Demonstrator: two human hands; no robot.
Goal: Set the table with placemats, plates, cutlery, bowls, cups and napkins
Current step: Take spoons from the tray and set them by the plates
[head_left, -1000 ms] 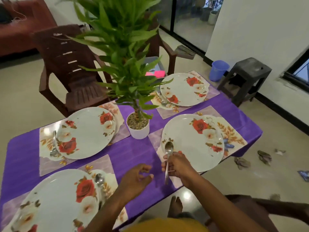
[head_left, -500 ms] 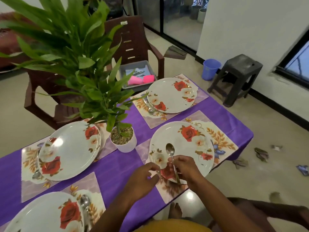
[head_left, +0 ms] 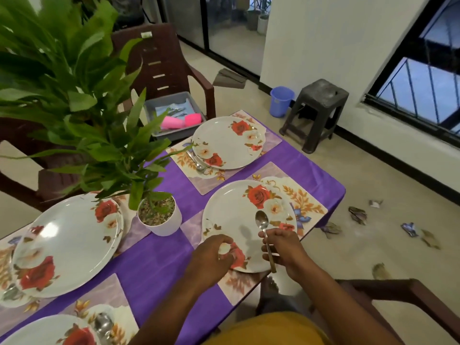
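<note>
I see a plate [head_left: 67, 242] on its mat at far left, then the potted plant [head_left: 159, 215] mid-table. My left hand [head_left: 211, 257] curls its fingers on the near rim of the near-right plate [head_left: 239, 220], gripping it. My right hand [head_left: 283, 247] pinches the spoon [head_left: 263, 230] by its handle above that plate; its long axis runs near to far, bowl pointing away from me, handle end toward the table edge. Beyond sits another plate [head_left: 224, 140], then a stool [head_left: 316, 110].
</note>
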